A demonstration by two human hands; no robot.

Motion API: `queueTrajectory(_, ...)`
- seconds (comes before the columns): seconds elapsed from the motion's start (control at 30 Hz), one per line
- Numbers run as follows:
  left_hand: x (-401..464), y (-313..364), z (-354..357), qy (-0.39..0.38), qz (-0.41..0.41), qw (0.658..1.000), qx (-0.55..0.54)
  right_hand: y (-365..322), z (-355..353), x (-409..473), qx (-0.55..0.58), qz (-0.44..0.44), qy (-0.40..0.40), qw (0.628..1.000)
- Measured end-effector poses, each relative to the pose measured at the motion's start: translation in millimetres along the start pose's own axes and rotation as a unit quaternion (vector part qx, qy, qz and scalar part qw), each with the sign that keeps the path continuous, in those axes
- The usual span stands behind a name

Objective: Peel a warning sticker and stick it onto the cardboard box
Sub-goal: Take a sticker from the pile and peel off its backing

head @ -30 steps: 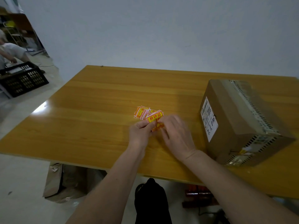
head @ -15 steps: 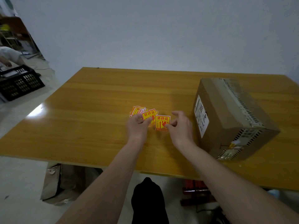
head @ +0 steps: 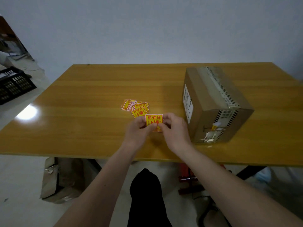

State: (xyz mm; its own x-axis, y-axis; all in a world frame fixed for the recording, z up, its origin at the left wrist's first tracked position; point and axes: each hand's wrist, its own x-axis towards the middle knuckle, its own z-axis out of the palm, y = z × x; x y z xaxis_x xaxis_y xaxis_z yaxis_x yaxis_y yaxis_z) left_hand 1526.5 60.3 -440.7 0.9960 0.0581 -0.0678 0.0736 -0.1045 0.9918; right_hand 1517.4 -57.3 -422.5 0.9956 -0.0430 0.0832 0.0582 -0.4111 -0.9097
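Note:
A yellow and red warning sticker [head: 154,119] is held up just above the wooden table [head: 82,115], its printed face toward me. My left hand [head: 137,133] pinches its lower left part and my right hand [head: 175,130] pinches its lower right part. Just behind my hands lies a loose pile of the same stickers [head: 136,106]. The taped cardboard box [head: 213,102] stands to the right of my right hand, a white shipping label on the side facing the stickers.
A black plastic crate [head: 14,84] sits beyond the table's left end. Under the table are a crumpled cardboard box [head: 60,179] and a red object [head: 186,176]. My dark-clothed knee [head: 146,194] shows below the table's front edge.
Both hands have lifted one sticker off the pile and brought it between them, face up toward me. The view has shifted, so the box appears nearer the centre.

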Motion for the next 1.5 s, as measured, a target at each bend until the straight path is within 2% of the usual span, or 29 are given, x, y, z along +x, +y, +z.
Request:
queueTrajectory(0.1, -16, 1, 4, -0.06, 0.016, 0.998, -0.004, 8, -8, -22, -0.024, -0.034, 0.032, 0.999)
queueTrajectory(0.2, -27, 5, 10, -0.135, 0.014, 0.991, 0.005, 19, -23, -43, -0.056, -0.068, 0.028, 0.996)
queueTrajectory(0.33, -40, 13, 30, -0.17, 0.023, 0.985, 0.001, 30, -52, -66, -0.046, -0.084, 0.054, 0.994)
queueTrajectory(0.53, -56, 18, 77, -0.115, 0.044, 0.992, -0.007, 51, -101, -84, -0.02, -0.031, 0.186, 0.982)
queueTrajectory(0.6, -57, 10, 88, -0.084, 0.059, 0.995, 0.014, 60, -111, -82, -0.032, -0.004, 0.254, 0.967)
queueTrajectory(0.67, -58, 3, 97, -0.068, 0.066, 0.995, 0.039, 68, -117, -77, -0.051, 0.029, 0.281, 0.958)
queueTrajectory(0.77, -55, -3, 106, -0.05, 0.067, 0.996, 0.021, 74, -116, -69, -0.031, 0.062, 0.233, 0.97)
queueTrajectory(1.0, -25, 9, 114, -0.014, 0.032, 0.997, -0.07, 75, -107, -35, -0.026, 0.035, 0.184, 0.982)
queueTrajectory(1.17, -3, 24, 117, -0.008, 0.029, 0.998, -0.056, 72, -106, -2, -0.028, 0.036, 0.158, 0.986)
queueTrajectory(1.5, 17, 13, 116, 0.003, 0.056, 0.998, -0.002, 70, -96, 27, -0.073, 0.041, 0.21, 0.974)
